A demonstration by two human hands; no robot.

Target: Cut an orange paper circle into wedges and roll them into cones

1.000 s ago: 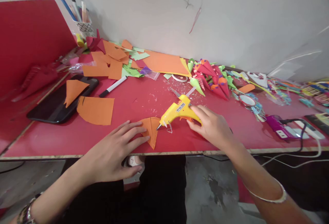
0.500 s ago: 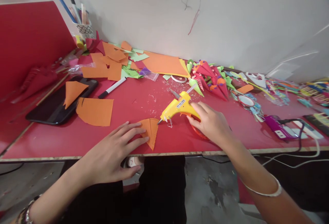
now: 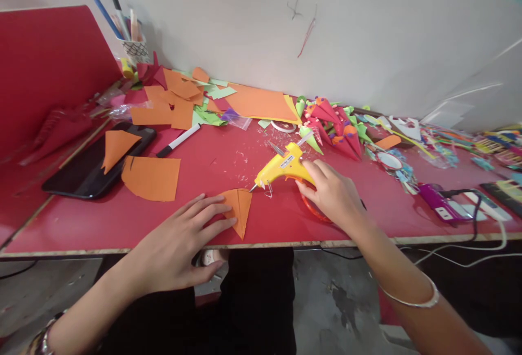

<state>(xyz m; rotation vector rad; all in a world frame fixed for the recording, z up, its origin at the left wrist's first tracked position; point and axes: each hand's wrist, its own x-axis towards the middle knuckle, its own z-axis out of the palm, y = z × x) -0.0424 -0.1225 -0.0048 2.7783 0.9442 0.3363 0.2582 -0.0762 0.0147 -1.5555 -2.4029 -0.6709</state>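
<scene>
My right hand (image 3: 332,189) is wrapped round the handle of a yellow hot glue gun (image 3: 281,166). Its metal nozzle points left and down, at the upper right corner of a folded orange paper piece (image 3: 241,208). That piece lies near the table's front edge with its narrow tip toward me. My left hand (image 3: 183,241) rests with fingers stretched out, the fingertips on the paper's left side and the thumb over the table edge. Partly behind the right hand is an orange-red ring-shaped thing (image 3: 312,208), too hidden to name.
To the left lie an orange paper piece (image 3: 151,179), a black phone (image 3: 81,173) and a marker (image 3: 178,141). Paper scraps (image 3: 179,91) and small decorated cones (image 3: 326,118) line the wall. A purple power adapter (image 3: 442,203) with cables stands at the right.
The glue gun's nozzle has shifted slightly up at the corner of the orange paper. My left hand stays in place on the paper.
</scene>
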